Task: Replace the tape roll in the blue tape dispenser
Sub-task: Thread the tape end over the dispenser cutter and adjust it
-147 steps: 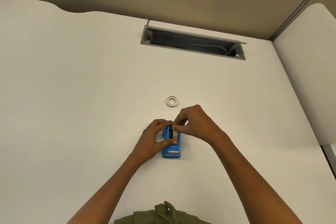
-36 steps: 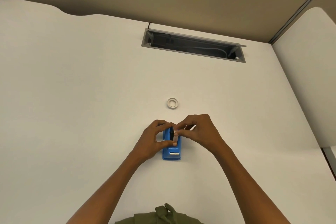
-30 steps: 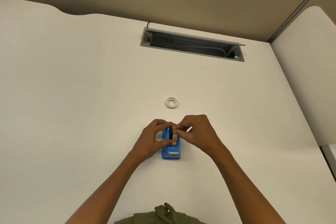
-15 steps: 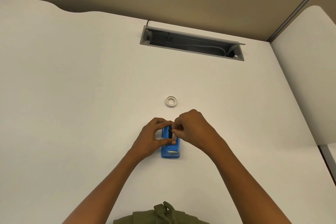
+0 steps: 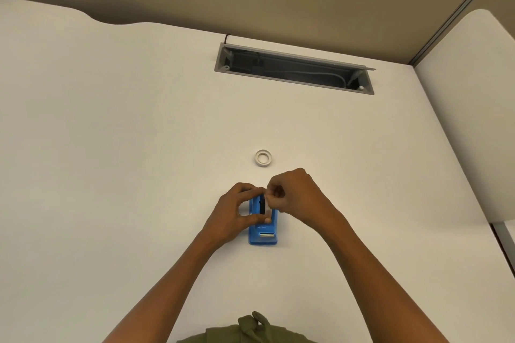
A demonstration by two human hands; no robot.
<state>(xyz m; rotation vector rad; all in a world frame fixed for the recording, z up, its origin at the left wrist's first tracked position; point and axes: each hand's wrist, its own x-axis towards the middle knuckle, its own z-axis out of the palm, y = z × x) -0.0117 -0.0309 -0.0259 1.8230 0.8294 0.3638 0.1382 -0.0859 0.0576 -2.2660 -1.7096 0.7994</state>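
The blue tape dispenser [image 5: 263, 234] stands on the white desk, its metal cutter toward me. My left hand [image 5: 237, 213] grips its left side with thumb and fingers around the body. My right hand [image 5: 295, 195] pinches something small and pale over the black hub [image 5: 261, 205] at the dispenser's top; whether that is tape or the roll's edge I cannot tell. A small white tape roll [image 5: 263, 158] lies flat on the desk a little beyond both hands.
A grey cable tray opening [image 5: 295, 71] is cut into the white desk [image 5: 111, 147] at the back, before a beige partition. A second desk surface [image 5: 473, 120] adjoins at the right. A green garment shows at the bottom edge.
My right hand has shifted slightly up and over the top of the dispenser, with fingers curled tighter. My left hand keeps the same grip, and the white roll has not moved.
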